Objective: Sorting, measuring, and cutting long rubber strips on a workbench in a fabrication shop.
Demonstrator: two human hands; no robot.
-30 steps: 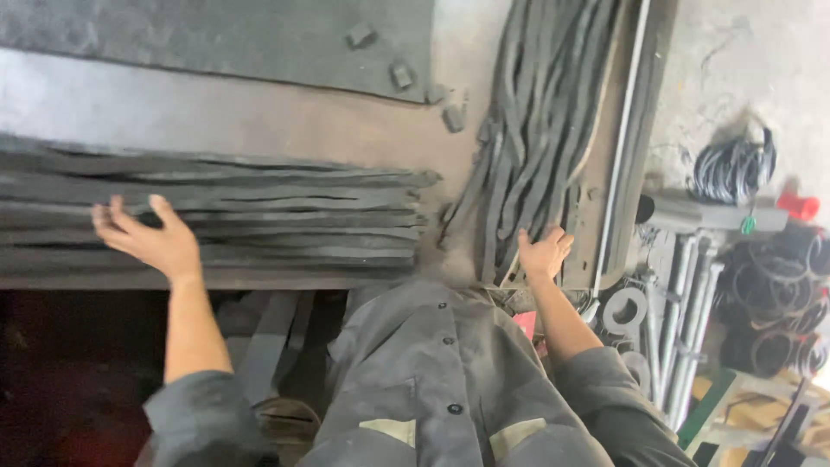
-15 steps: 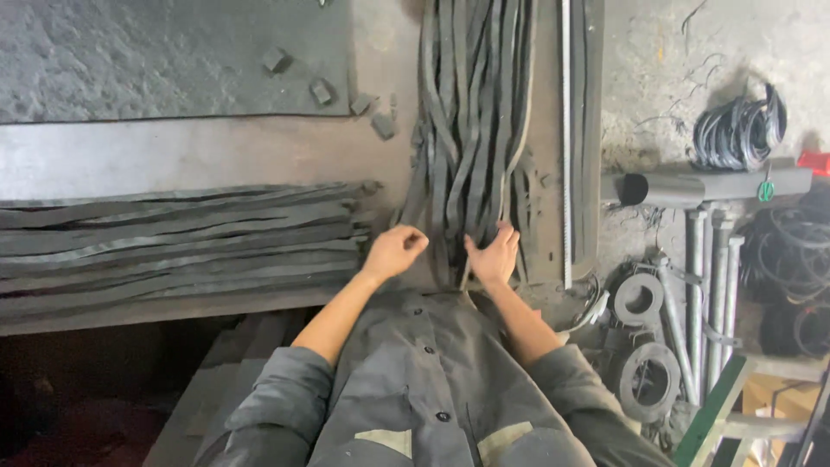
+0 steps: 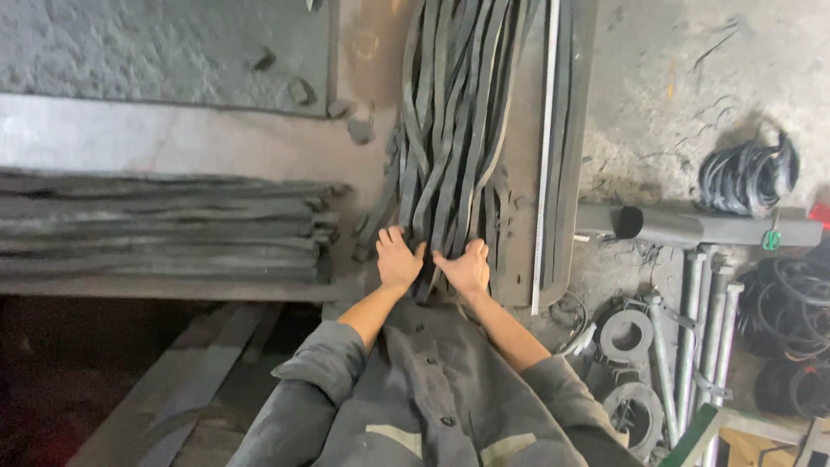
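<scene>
A bundle of long dark rubber strips (image 3: 458, 121) lies lengthwise on a worn metal table (image 3: 216, 143), running away from me. My left hand (image 3: 398, 258) rests on the near ends of the strips, fingers laid over them. My right hand (image 3: 467, 266) lies beside it on the same ends, fingers curled around the strips. Both hands almost touch each other. My grey sleeves and shirt fill the bottom of the view.
A stack of flat dark strips (image 3: 164, 227) lies crosswise at the left. A long metal ruler (image 3: 545, 156) lies right of the bundle. On the floor at right are a grey pipe (image 3: 700, 229), metal rods (image 3: 683, 320), rings (image 3: 624, 335) and coils of black cable (image 3: 748, 173).
My left hand left the stack at the left and came over to the bundle. Both hands now sit side by side on the strip ends. The view shifted right.
</scene>
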